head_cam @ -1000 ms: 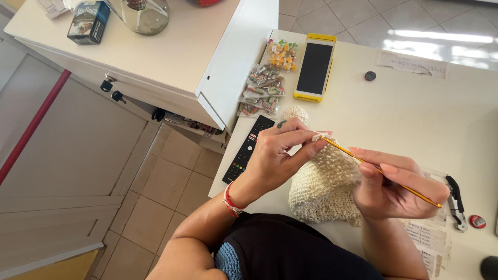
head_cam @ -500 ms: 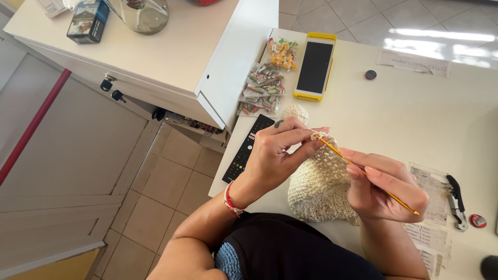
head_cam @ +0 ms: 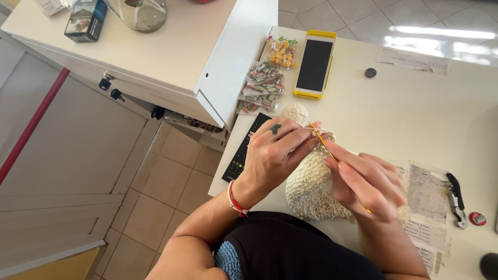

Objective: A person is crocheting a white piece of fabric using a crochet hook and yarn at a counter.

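Observation:
A cream crocheted piece [head_cam: 311,184] lies on the white table [head_cam: 394,109] in front of me. My left hand [head_cam: 275,153] pinches its upper edge and the cream yarn between thumb and fingers. My right hand [head_cam: 365,184] grips a thin yellow crochet hook [head_cam: 324,142], whose tip meets the work right at my left fingertips. A ball of cream yarn [head_cam: 295,111] rests just behind my left hand. A red cord bracelet circles my left wrist.
A black remote control [head_cam: 244,150] lies under my left hand near the table edge. Behind are two bags of wrapped sweets [head_cam: 264,85], a phone in a yellow case [head_cam: 315,65] and a small dark cap [head_cam: 370,72]. A white cabinet [head_cam: 155,57] stands left; a corkscrew [head_cam: 456,199] lies right.
My right hand and the hook have slid left toward my left hand. The hook's tip now sits higher, at my left fingertips. The crocheted piece has shifted slightly with it.

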